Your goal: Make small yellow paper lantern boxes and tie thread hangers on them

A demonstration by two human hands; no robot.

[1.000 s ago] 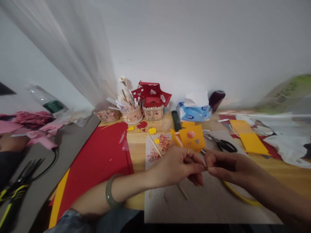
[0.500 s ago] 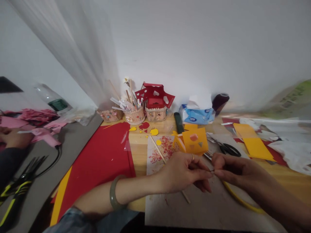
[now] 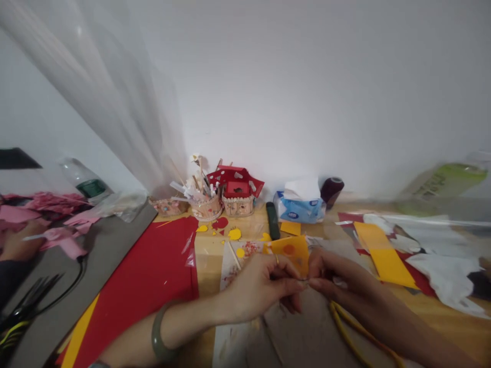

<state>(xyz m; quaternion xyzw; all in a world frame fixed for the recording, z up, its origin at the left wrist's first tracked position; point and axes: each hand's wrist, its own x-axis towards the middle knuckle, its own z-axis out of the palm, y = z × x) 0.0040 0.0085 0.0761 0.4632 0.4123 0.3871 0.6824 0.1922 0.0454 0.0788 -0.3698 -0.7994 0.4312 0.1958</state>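
Note:
My left hand [image 3: 264,283], with a ring and a green bangle, is closed in a pinch. Its fingertips meet those of my right hand [image 3: 337,281], which pinches too. Whatever lies between them is too small to make out clearly. Just behind the fingers stands an orange-yellow paper box [image 3: 295,249], partly hidden by them. A thin pale stick [image 3: 235,255] lies beyond my left hand. Under my right forearm runs a yellow cord [image 3: 345,335], on the grey sheet [image 3: 303,337].
Red card sheets [image 3: 153,276] lie on the left. Decorated baskets, one cup of sticks [image 3: 206,208] and a red box [image 3: 238,188] line the wall. A tissue pack [image 3: 301,207], thread spool [image 3: 332,190] and yellow card [image 3: 383,255] stand or lie right. Another person's hand [image 3: 23,240] is beside a pink glue gun [image 3: 65,243].
The view has tilted up, so the table sits lower in the picture. My two hands, still pinched together, have come slightly closer to the yellow box and now hide the scissors.

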